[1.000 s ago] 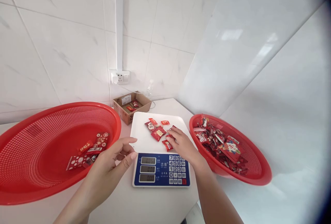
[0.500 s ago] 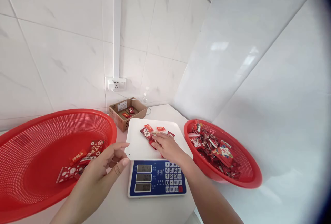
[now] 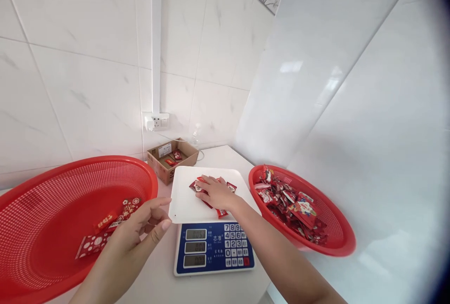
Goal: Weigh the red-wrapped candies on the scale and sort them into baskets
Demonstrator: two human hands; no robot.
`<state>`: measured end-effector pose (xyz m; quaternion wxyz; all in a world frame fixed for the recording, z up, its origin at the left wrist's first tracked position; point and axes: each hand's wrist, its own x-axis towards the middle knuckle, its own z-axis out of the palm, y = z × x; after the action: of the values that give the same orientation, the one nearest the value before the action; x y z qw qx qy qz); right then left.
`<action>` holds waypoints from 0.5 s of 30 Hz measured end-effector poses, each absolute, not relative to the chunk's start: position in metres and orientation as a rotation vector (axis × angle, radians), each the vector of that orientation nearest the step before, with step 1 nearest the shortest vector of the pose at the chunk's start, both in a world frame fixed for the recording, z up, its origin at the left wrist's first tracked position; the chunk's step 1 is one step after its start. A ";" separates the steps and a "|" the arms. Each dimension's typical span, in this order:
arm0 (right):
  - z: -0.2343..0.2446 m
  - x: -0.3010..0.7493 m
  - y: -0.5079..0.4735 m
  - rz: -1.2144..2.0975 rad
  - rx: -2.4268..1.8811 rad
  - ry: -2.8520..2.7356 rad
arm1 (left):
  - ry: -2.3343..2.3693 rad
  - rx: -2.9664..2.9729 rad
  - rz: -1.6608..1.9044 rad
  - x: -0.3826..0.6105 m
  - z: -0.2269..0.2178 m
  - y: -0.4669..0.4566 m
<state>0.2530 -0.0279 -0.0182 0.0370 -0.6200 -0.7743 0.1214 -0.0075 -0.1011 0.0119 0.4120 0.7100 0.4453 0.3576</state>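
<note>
Flat over a pile of small red snack packets (image 3: pixel 222 212) lies my right hand (image 3: pixel 217 193), its fingers stretched out and palm down. Part of the pile is hidden beneath it. The packets rest on the white pan (image 3: pixel 181 196) of a digital scale (image 3: pixel 215 250) with a blue keypad panel. At the pan's left edge is my left hand (image 3: pixel 144 229), fingers loosely bent, thumb apart, nothing held. Whether its fingertips touch the pan I cannot tell.
A large red basket (image 3: pixel 21 201) on the left holds several packets. Another red basket (image 3: pixel 339 229) on the right is heaped with red packets. Behind the scale stand a cardboard box (image 3: pixel 163 173) with a few packets and a clear bottle (image 3: pixel 196 134), near a wall socket (image 3: pixel 157 122).
My right hand has shifted slightly left across the packets and covers more of them, while a packet shows near the pan's front edge. My left hand stays beside the pan.
</note>
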 end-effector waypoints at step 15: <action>-0.007 0.273 -0.093 0.244 -1.819 -2.031 | 1.570 2.120 0.778 -0.008 0.009 -0.093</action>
<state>0.2728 -0.0926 -0.0067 0.2010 -0.6509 -0.7269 0.0872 -0.0084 -0.0934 0.0086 0.1943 0.7561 0.5599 0.2776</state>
